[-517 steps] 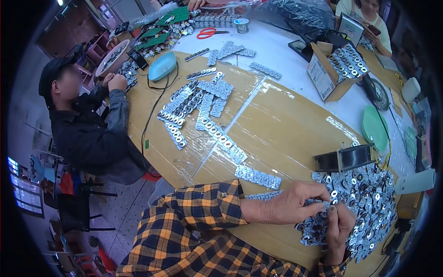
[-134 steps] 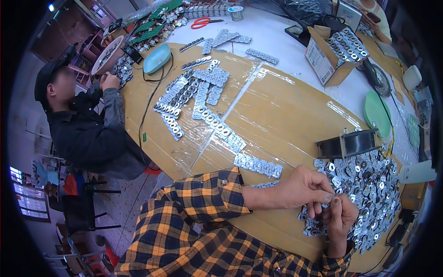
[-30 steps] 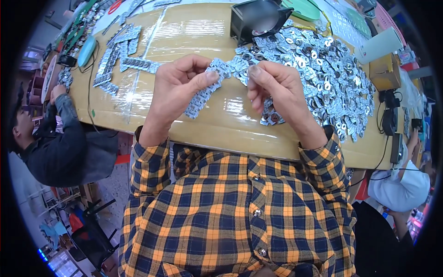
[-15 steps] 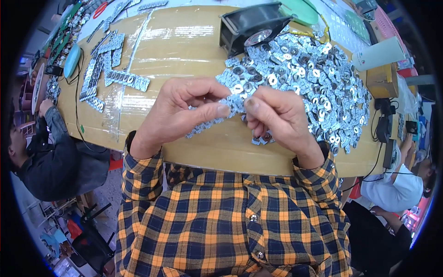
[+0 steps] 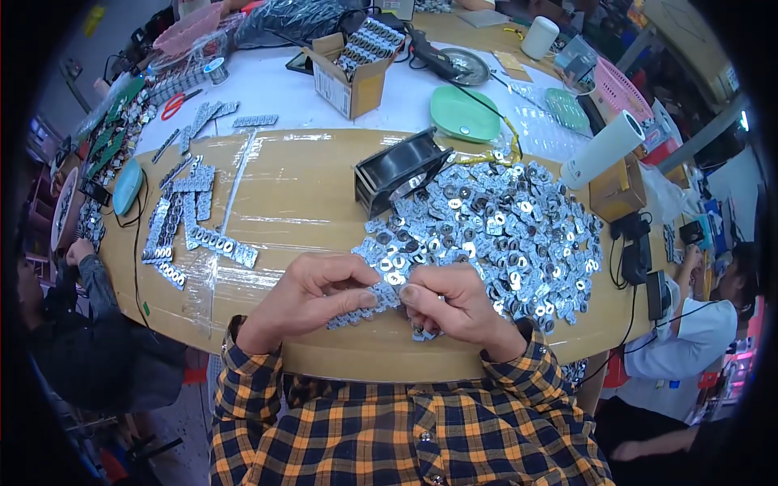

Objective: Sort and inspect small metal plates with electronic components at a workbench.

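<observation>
Between my hands is a strip of small silvery-blue metal plates (image 5: 344,318), slanting over the table's near edge. My left hand (image 5: 312,296) is closed on it, thumb in front and fingers behind. My right hand (image 5: 458,304) pinches at the strip's right end, its fingertips partly hiding what they grip. Just beyond my right hand spreads a large pile of similar loose small plates (image 5: 510,235), many with round dark or bright centres. A few lie close under my right fingers. Several joined strips (image 5: 194,206) rest at the left of the table.
A black square fan (image 5: 397,174) stands behind the pile, near a green tray (image 5: 466,113). Further back are an open cardboard box (image 5: 348,85) and red scissors (image 5: 174,105). A white roll (image 5: 604,150) and a brown box (image 5: 617,190) stand right. Other people sit at both sides.
The view has tilted up, so more of the table's far side shows and my hands sit lower in the picture. Both hands still hold the strip, close together.
</observation>
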`<state>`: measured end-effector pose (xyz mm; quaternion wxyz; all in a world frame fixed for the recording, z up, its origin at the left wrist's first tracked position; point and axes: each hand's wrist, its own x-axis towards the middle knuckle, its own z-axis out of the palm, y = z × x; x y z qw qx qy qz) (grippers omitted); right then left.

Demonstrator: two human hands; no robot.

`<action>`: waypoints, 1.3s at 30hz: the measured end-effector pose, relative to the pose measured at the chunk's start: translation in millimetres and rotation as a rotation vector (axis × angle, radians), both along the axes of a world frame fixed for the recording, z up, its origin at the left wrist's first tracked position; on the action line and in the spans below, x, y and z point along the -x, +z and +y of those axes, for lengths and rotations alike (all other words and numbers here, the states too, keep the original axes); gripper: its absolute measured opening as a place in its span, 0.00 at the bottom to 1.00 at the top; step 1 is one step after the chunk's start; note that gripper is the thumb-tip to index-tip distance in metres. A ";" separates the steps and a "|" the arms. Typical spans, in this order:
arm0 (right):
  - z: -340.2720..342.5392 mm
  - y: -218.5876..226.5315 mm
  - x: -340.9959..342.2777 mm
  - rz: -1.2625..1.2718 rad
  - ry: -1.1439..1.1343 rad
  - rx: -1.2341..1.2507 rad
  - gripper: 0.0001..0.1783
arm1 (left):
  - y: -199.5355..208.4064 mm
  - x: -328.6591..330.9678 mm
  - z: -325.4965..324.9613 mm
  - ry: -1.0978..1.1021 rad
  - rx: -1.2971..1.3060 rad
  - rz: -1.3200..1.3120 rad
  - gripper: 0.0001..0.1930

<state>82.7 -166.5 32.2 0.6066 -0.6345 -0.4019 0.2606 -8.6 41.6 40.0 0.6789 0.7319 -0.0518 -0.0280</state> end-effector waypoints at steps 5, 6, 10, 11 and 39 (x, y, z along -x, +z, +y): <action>2.7 -2.9 -9.1 -0.245 0.108 0.008 0.16 | 5.8 -6.6 5.8 -0.159 -0.056 0.046 0.07; 2.6 -2.7 -6.9 -0.226 0.134 0.027 0.16 | 7.5 -6.6 6.1 -0.218 -0.061 0.058 0.07; -2.5 -5.0 -4.0 -0.251 0.165 0.080 0.15 | 7.1 -8.2 4.5 -0.238 -0.022 0.082 0.07; -3.7 -5.4 -3.0 -0.248 0.142 0.094 0.14 | 8.1 -9.9 4.2 -0.232 -0.026 0.071 0.07; -1.3 -20.4 -19.0 0.916 -0.072 0.084 0.15 | -18.9 -42.9 -2.4 -0.174 0.374 0.406 0.05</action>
